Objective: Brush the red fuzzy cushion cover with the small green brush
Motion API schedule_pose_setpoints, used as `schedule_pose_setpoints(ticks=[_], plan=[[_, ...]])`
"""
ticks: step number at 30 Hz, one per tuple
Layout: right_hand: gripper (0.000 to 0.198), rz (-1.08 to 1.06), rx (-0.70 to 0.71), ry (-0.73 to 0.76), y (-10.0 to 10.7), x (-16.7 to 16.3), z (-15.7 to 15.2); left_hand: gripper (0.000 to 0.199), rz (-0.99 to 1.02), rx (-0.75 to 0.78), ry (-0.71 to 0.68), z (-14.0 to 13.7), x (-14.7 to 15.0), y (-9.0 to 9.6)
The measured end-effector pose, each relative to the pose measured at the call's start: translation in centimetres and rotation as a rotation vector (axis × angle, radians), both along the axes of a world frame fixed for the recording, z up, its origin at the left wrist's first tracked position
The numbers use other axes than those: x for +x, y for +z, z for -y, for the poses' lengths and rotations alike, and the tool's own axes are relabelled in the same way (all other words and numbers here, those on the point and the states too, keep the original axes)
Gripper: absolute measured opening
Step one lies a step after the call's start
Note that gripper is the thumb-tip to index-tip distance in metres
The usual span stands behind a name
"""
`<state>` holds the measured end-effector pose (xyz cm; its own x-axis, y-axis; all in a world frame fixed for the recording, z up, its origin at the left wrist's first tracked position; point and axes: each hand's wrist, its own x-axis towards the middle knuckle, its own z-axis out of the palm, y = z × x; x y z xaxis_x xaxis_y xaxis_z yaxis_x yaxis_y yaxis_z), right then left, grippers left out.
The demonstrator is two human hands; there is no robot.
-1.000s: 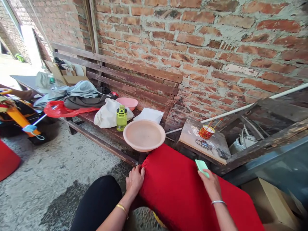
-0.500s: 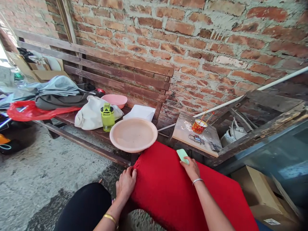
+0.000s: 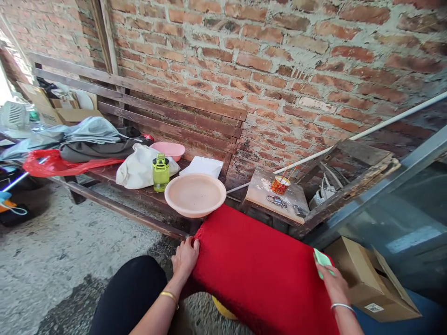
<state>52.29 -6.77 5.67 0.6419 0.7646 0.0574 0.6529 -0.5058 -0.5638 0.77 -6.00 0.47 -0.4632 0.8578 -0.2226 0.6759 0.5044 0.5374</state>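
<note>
A bright red cloth (image 3: 258,260) lies spread over a long raised surface in front of me. At its left edge, my left hand (image 3: 186,257) is closed, with its fingers curled over the cloth's border. My right hand (image 3: 333,281) grips a pale green, flat, rectangular scrub brush (image 3: 323,261) near the cloth's far right corner. The brush's underside is hidden. Just beyond the cloth's far left corner, a wide pale pink basin (image 3: 195,195) rests by the end of the bench.
A wooden bench (image 3: 167,104) along the brick wall holds a green bottle (image 3: 161,173), a white bag (image 3: 134,170) and a pink bowl (image 3: 168,151). A small table (image 3: 258,186) carries a red cup (image 3: 280,185) and a padlock (image 3: 277,201). A cardboard box (image 3: 370,279) stands right.
My right hand has slid the brush to the right across the red cloth, from its far middle to its right end. My left hand stays at the left edge. The view has shifted slightly right.
</note>
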Motion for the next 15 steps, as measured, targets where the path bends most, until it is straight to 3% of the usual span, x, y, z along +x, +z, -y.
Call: schedule_pose_setpoints(ticks=[4,8,11,15], plan=[[0.061,-0.068,0.033,0.192,-2.1,-8.6,0.1,0.052,-0.014,-0.026,-0.009,-0.1,0.0,0.2],[0.053,-0.050,0.035,0.347,-3.7,-13.7,0.3,0.052,-0.114,-0.041,-0.065,0.1,0.5,0.5],[0.052,-0.028,0.004,0.315,-3.4,-11.8,1.3,0.052,-0.242,-0.012,-0.080,0.3,1.2,0.7],[0.056,-0.005,-0.060,0.100,-1.6,-4.5,4.8,0.050,-0.358,0.004,-0.129,0.3,2.1,1.3]])
